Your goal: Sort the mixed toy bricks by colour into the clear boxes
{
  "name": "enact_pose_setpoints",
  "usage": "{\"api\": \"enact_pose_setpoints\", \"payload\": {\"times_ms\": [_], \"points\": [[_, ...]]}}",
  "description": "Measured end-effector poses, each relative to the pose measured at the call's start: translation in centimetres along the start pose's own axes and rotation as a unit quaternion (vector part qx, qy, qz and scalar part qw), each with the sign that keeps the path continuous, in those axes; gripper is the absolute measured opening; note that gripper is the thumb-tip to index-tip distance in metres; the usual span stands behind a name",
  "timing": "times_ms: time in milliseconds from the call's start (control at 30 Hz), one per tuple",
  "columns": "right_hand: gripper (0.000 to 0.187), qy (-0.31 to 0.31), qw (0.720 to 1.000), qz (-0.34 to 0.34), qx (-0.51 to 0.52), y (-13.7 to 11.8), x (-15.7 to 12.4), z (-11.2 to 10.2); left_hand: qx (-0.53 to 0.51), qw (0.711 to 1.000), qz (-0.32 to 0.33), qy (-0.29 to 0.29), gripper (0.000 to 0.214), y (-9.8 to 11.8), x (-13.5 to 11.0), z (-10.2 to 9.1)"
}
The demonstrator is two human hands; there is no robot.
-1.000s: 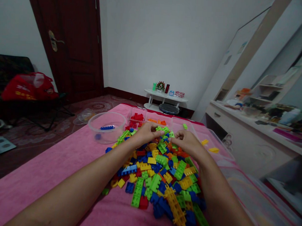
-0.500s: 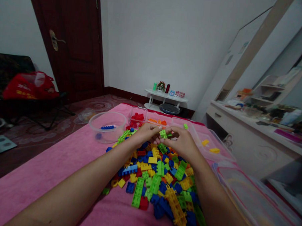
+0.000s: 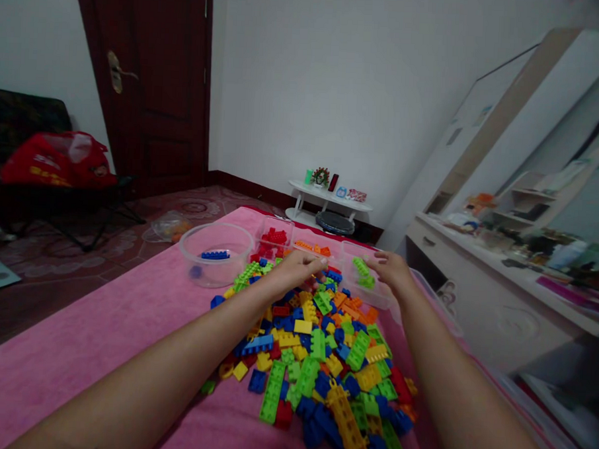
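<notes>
My left hand (image 3: 300, 272) hovers over the far part of a heap of toy building bricks (image 3: 302, 326). Its fingers are loosely bent and apart, and I see nothing between them. To the right, my right hand (image 3: 393, 271) reaches to a clear plastic box, fingers apart. Green bricks (image 3: 363, 272) are at the box, right beside those fingertips; whether they still touch is hard to tell. The heap mixes green, yellow, blue, red and orange bricks on a pink cloth (image 3: 141, 317).
A round clear tub (image 3: 189, 249) with blue bricks stands left of the heap. Behind it are clear boxes with red bricks (image 3: 274, 236) and orange bricks (image 3: 312, 247). A white dresser (image 3: 457, 258) is at the right, a low white stand (image 3: 325, 200) beyond the cloth.
My right hand has moved right, away from my left hand, and the green bricks went from between both hands to the clear box. My left hand has hardly moved.
</notes>
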State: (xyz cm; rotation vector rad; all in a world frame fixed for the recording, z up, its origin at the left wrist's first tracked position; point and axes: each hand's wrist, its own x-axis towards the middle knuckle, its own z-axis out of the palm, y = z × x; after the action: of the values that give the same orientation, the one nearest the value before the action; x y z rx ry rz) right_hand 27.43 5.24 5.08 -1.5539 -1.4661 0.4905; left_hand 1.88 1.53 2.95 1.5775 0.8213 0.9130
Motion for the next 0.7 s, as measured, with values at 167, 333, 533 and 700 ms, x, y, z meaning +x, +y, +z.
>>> {"api": "enact_pose_setpoints", "payload": {"times_ms": [167,333,533,700], "points": [[0.044,-0.106,0.993,-0.007,0.055,-3.5,-5.4,2.5,-0.001,0.999,-0.021,-0.033,0.058,-0.1,0.0,0.5],[0.030,-0.248,0.955,-0.144,0.078,-6.2,-9.7,4.3,0.043,0.994,0.004,-0.096,0.066,-0.2,-0.3,1.3],[0.014,-0.203,0.967,-0.115,-0.102,-5.2,-9.2,-0.3,0.246,0.962,0.084,-0.080,0.051,0.6,-1.0,1.7],[0.016,-0.336,0.925,0.092,-0.153,-4.2,-10.6,-2.6,0.458,0.865,0.194,-0.072,0.037,-0.9,-1.4,2.4]]}}
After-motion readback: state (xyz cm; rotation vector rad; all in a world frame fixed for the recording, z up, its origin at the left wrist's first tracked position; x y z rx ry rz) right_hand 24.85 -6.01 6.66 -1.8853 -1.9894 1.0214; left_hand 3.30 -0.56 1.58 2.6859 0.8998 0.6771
